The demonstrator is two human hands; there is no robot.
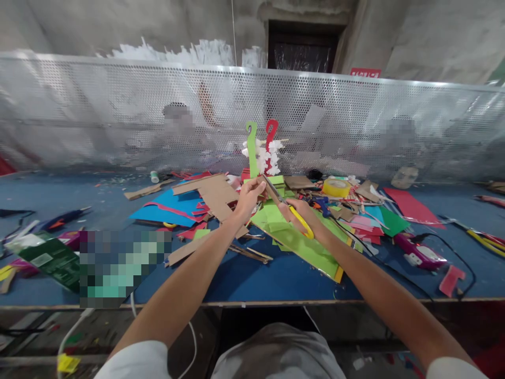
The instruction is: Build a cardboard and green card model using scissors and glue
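My right hand [302,211] grips scissors with yellow handles [303,223], their dark blades [275,190] slanting up and left. Close to the blade tips is my left hand [251,193], its fingers pinched together. Whatever lies between those fingers is too small to make out. Under both hands spread light green paper sheets [272,217]. Just behind them stand a green curled strip [251,150] and a red curled strip [270,138], with white fluffy pieces [272,164] around them.
Cardboard scraps [215,196] and blue paper [165,206] lie to the left. On the right are a yellow tape roll [336,187], a red sheet [412,206] and a purple device [420,252] with a black cord. A perforated metal screen [142,121] borders the blue table's [244,284] back.
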